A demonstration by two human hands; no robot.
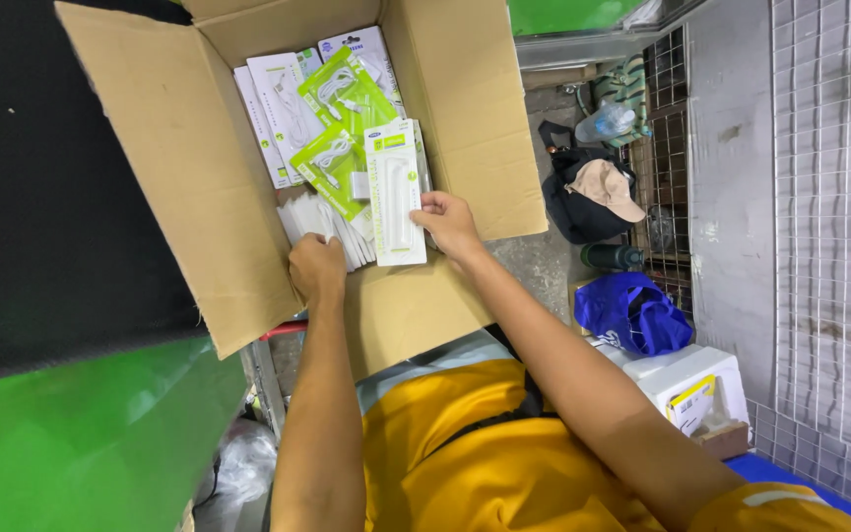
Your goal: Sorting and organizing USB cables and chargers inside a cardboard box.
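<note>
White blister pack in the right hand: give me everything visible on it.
The white blister pack is a flat, tall card, white with a green top band and a clear plastic bubble over a white cable. It stands upright in the cardboard box, over other packs. The right hand pinches its right edge.

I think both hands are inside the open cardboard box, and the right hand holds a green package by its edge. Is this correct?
Not quite. In the head view, the right hand holds a white package by its edge, not a green one. The green packages lie deeper in the cardboard box, untouched. The rest stands: both hands are inside the open box, the left hand on a stack of white packs.
</note>
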